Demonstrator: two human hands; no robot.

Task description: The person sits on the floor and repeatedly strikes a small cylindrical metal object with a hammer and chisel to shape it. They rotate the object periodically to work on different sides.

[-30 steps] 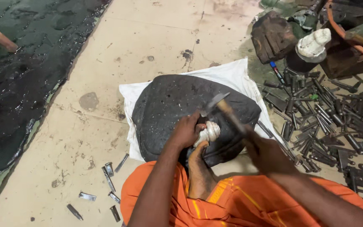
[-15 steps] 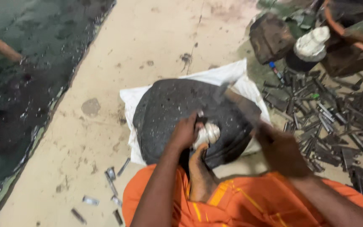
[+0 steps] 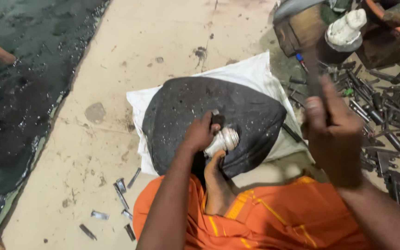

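Note:
A large dark flat stone (image 3: 186, 111) lies on a white cloth (image 3: 251, 74) on the floor. My left hand (image 3: 200, 134) presses a small silvery metal piece (image 3: 225, 140) onto the stone's near edge, next to my bare foot (image 3: 216, 180). My right hand (image 3: 332, 125) is raised to the right of the stone, gripping the handle of a hammer (image 3: 309, 65). The hammer's head is up near the top of the view and blurred. My orange garment (image 3: 265, 222) fills the bottom of the view.
A heap of dark metal parts (image 3: 385, 120) covers the floor on the right. Several small metal pieces (image 3: 121, 199) lie on the floor at lower left. A white object (image 3: 346, 28) and an orange hose (image 3: 390, 23) sit at top right. A dark wet surface (image 3: 19, 92) borders the left.
My right hand has swung the hammer up and away from the stone, from low over the metal piece to high on the right. My left hand stays on the piece.

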